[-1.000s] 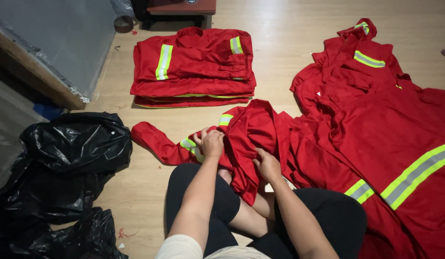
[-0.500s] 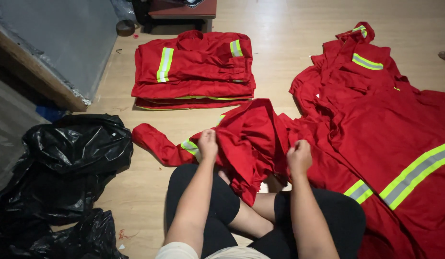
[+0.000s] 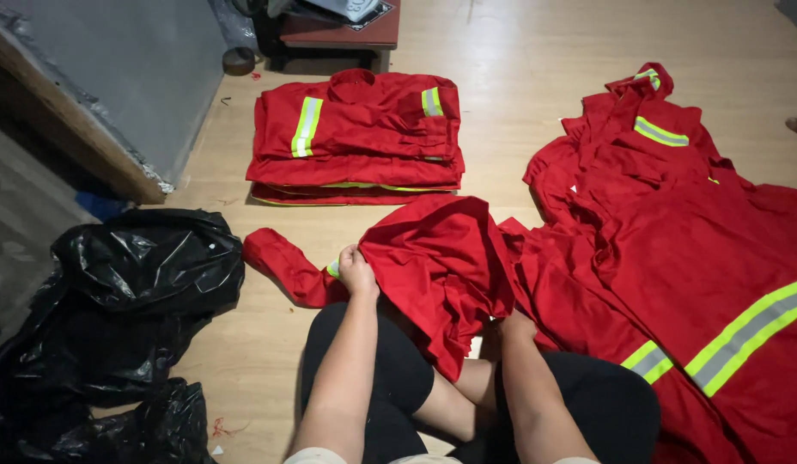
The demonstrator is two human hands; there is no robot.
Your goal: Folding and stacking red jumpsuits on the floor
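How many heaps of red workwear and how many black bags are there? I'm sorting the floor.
Folded stack of red garments: 1
Loose pile of red garments: 1
Red garment in the left hand and right hand: 1
Black bags: count unclear
Total red groups: 3

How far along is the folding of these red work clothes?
Done: a folded stack of red garments lies on the wooden floor. In hand: the left hand grips a bunched red garment; the right hand is partly hidden under it. Left: an unfolded red pile on the right.
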